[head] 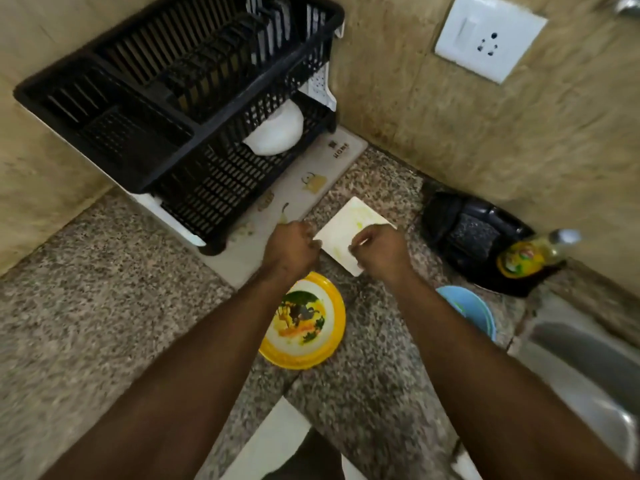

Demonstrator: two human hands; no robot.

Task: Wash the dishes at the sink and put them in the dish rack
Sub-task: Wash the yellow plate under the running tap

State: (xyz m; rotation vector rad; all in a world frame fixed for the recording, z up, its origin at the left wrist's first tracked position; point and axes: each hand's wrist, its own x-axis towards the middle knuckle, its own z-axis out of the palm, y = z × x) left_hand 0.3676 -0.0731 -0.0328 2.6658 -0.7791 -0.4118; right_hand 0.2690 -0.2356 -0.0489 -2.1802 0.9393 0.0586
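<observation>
Speckled stone bench runs into a tiled corner. Steel sink sits at the right edge; its contents are out of view.

Black two-tier dish rack stands on a pale printed mat against the left wall. Upper tier: no dishes visible. Lower tier: one white bowl, tipped on its side near the rear.

Black tray sits in the corner by the right wall, with a yellow-labelled bottle lying at its right edge.

Yellow-rimmed plate with a printed picture lies flat on the bench, partly under the left forearm. Blue bowl sits near the sink, half hidden by the right forearm; contents cannot be told.

White square plate, smeared with yellowish residue, lies on the bench between mat and tray.

Left hand: fingers curled at the near-left corner of the square plate; whether the grip holds anything cannot be told. Right hand: fingers curled over the plate's near edge; contact unclear through blur.

White wall socket is mounted above, to the right.
</observation>
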